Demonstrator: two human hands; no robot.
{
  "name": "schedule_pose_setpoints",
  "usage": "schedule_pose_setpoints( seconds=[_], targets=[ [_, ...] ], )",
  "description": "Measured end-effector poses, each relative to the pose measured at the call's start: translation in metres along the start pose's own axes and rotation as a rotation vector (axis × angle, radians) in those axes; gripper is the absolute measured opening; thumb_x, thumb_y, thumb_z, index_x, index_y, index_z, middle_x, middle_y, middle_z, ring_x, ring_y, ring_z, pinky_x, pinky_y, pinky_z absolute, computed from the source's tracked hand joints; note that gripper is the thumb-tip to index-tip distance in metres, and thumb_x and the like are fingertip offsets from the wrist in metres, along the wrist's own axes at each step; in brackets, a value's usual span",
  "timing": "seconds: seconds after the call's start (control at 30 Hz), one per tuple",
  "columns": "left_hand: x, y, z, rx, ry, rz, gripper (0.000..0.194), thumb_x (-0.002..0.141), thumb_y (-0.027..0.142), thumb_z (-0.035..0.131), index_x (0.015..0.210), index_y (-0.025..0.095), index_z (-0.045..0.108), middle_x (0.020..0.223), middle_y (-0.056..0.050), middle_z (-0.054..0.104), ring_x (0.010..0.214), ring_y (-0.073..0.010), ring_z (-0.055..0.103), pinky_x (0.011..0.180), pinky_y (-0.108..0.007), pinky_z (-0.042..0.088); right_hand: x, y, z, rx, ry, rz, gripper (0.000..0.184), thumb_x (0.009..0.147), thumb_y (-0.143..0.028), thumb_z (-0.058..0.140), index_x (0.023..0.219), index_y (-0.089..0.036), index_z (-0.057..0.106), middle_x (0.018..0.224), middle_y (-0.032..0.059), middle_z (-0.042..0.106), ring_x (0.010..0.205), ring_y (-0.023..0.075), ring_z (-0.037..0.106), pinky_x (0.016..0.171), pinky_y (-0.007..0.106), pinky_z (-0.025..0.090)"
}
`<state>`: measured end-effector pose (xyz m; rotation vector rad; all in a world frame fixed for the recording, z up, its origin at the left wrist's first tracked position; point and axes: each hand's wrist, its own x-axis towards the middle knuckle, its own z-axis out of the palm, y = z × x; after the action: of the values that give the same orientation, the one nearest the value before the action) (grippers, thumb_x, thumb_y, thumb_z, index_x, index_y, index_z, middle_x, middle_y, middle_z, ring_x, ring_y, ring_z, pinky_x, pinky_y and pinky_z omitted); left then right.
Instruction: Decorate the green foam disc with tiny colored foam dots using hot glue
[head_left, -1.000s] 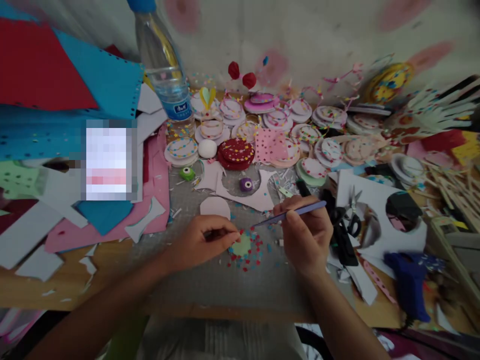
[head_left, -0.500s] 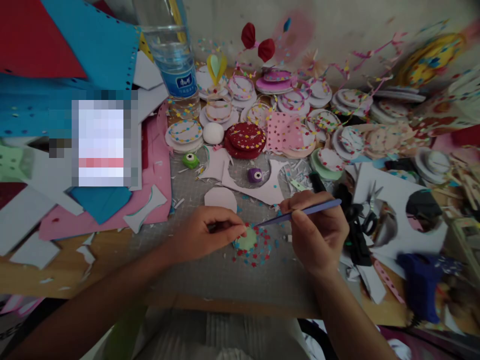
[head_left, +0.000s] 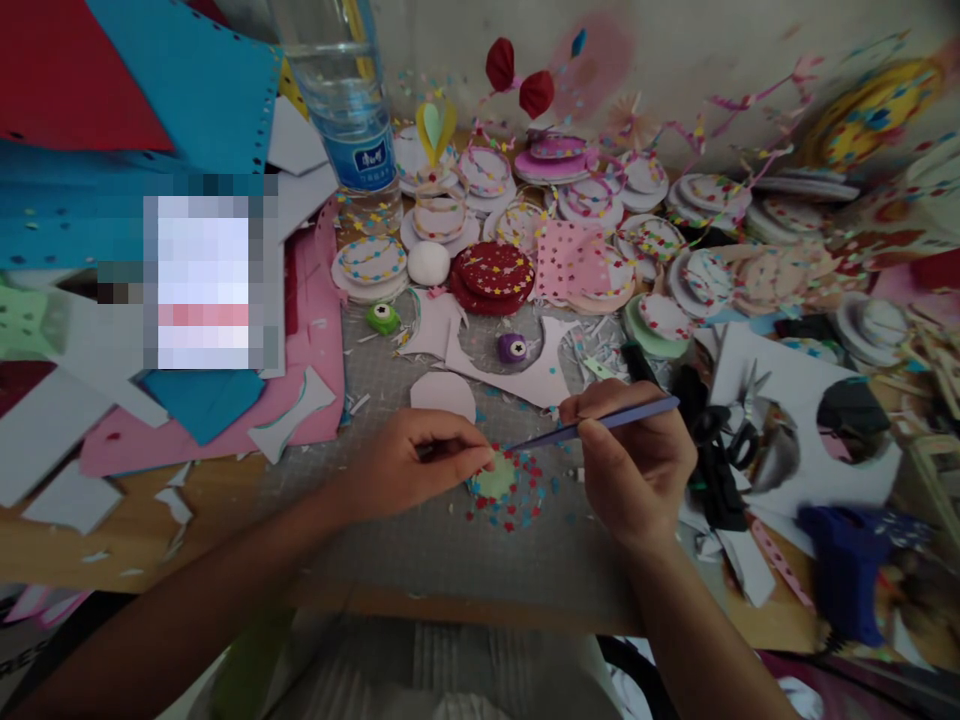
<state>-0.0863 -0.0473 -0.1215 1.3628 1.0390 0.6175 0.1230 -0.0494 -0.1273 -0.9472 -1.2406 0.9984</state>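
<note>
Spanning the lower view, the desk (head_left: 56, 555) carries a grey cutting mat (head_left: 420, 552). My right hand (head_left: 637, 465) is clamped on blue-violet tweezers (head_left: 626, 413), points down by the disc. My left hand (head_left: 416, 465) has thumb and fingertip together at the upper-left edge of the pale green disc (head_left: 498, 481); whether they pinch anything, I cannot tell. Small red and blue stars (head_left: 510, 526) surround the disc.

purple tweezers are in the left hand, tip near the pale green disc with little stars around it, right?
No, the head view shows the purple tweezers in the right hand, not the left hand. Their tip is near the pale green disc, with little stars around it.
</note>
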Motion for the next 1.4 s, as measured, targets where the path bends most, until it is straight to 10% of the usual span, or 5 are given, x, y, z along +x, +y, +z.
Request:
schedule_pose_setpoints(
  seconds=[1.4],
  targets=[
    [0.0012, 0.001, -0.0008, -0.017, -0.021, 0.027, 0.017, 0.084, 0.021, 0.06, 0.077, 0.012, 0.073, 0.06, 0.001, 0.06, 0.05, -0.006, 0.044, 0.044, -0.014, 0.031, 0.004, -0.001, -0.0022, 0.018, -0.073, -0.168, 0.013, 0.08, -0.012, 0.063, 0.089, -0.021, 0.068, 0.07, 0.0009, 0.056, 0.067, 0.0166, 0.052, 0.063, 0.038, 0.047]
  ],
)
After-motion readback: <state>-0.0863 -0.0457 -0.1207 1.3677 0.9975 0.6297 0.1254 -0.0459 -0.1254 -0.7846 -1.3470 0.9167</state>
